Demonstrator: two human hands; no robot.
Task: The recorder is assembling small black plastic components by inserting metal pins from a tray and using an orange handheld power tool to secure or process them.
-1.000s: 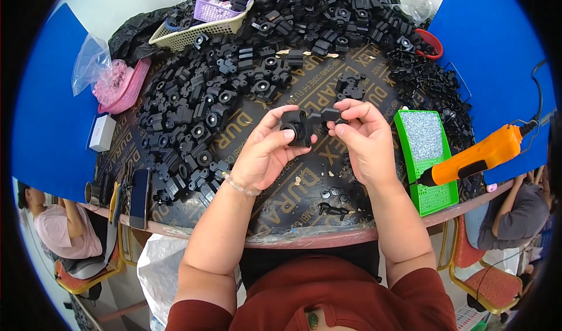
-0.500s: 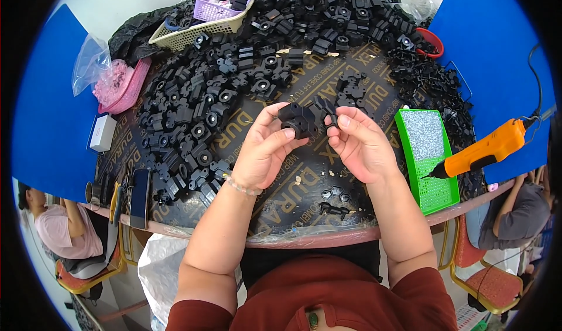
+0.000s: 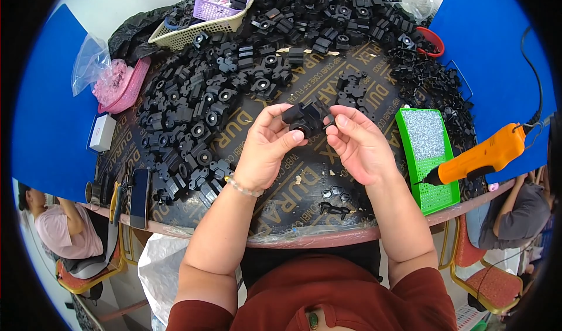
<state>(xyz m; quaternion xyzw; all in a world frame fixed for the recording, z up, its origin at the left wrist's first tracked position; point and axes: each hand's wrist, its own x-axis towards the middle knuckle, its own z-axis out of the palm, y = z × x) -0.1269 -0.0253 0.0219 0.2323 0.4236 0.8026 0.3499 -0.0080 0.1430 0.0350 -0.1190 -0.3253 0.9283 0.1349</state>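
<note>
My left hand (image 3: 261,149) is closed around a black plastic housing (image 3: 297,114) with a round opening on its near side. A smaller black plastic bracket (image 3: 321,109) is pinched between the thumb and fingers of my right hand (image 3: 364,149). Both parts meet over the middle of the table, the bracket lying against the housing's right side. My fingers hide some of the contact between them. Nearer me on the table are several small black parts (image 3: 335,209), including ring-like pieces.
Black housings (image 3: 193,114) pile up at left and back; smaller brackets (image 3: 424,79) heap at right. An orange electric screwdriver (image 3: 480,155) hangs over a green tray (image 3: 440,205) of screws. A phone (image 3: 140,199) lies at the left edge. People sit on both sides.
The housing has turned in my left hand, and the bracket has come from slightly apart to against it. The hanging screwdriver has swung a little to the left and nearer.
</note>
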